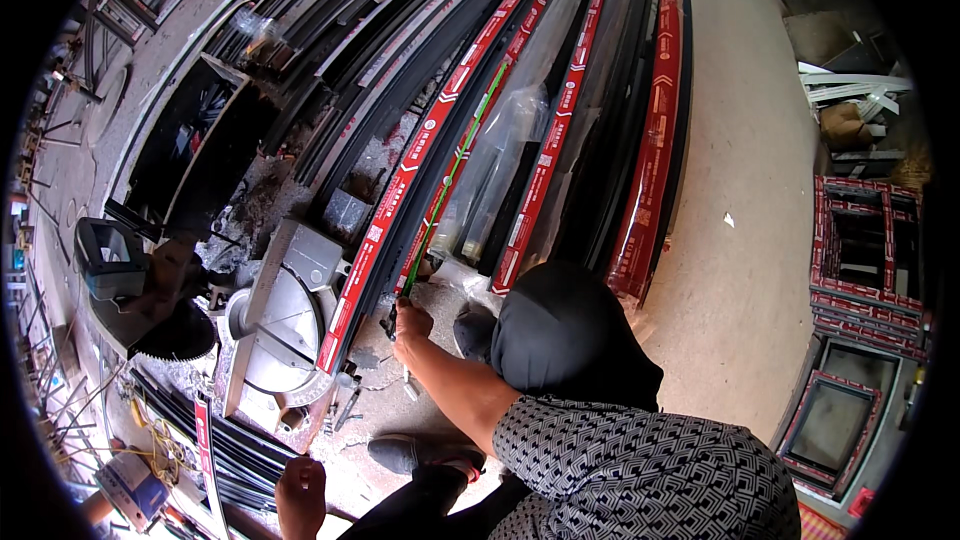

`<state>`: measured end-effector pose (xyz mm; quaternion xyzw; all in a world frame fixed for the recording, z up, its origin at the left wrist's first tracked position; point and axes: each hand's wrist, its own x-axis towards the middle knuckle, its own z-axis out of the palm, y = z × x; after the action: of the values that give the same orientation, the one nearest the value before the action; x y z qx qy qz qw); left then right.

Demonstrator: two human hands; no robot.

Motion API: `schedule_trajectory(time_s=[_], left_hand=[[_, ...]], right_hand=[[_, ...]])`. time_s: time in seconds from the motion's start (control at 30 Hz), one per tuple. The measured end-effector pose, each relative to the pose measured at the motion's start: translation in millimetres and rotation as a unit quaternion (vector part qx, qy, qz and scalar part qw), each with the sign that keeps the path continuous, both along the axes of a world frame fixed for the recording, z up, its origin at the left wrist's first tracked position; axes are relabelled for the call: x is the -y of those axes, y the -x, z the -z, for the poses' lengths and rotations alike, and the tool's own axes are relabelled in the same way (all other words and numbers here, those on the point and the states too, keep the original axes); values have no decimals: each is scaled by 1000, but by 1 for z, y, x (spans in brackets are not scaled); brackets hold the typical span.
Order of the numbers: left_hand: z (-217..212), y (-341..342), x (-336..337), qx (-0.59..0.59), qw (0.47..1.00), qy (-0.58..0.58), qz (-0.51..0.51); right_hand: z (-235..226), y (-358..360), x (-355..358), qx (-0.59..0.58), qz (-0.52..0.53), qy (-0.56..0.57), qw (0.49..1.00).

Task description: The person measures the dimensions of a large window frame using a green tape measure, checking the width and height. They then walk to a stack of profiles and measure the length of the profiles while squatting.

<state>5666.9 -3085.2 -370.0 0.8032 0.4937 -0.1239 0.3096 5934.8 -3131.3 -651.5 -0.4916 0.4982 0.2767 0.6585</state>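
My right hand (411,321) is closed around the dark end of a tape measure, whose thin green blade (455,172) runs away from me. The blade lies along a long dark profile (437,205) with red and white protective film. Another filmed profile (400,198) rests just left of it, its near end over the round metal saw table (285,330). My left hand (301,493) is held low at the bottom edge, its fingers curled in and nothing visible in them. My bent knee in black (575,340) hides part of the floor beside the profiles' near ends.
A toothed circular saw blade (178,330) sits left of the saw table. Several long black and red-filmed profiles (650,140) stretch away ahead. Window frames (865,240) are stacked on the right. Loose profiles (235,455) and a yellow cord (165,440) lie at lower left.
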Motion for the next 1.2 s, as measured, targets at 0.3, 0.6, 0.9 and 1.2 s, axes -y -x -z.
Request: schedule_trajectory(time_s=[0.3,0.6,0.9,1.2], left_hand=[[-6,-8,1,-12,999,24,-18],[-10,-13,-1,2,1000,23,6],[-19,-22,1,-14,1000,23,-7],[-15,-10,-1,-12,999,29,-17]], right_hand=[[-2,-2,2,-20,-46,27,998],[-5,-5,4,-27,-46,16,998],[8,-3,3,9,-22,26,999],[-17,-7,17,43,-58,22,997]])
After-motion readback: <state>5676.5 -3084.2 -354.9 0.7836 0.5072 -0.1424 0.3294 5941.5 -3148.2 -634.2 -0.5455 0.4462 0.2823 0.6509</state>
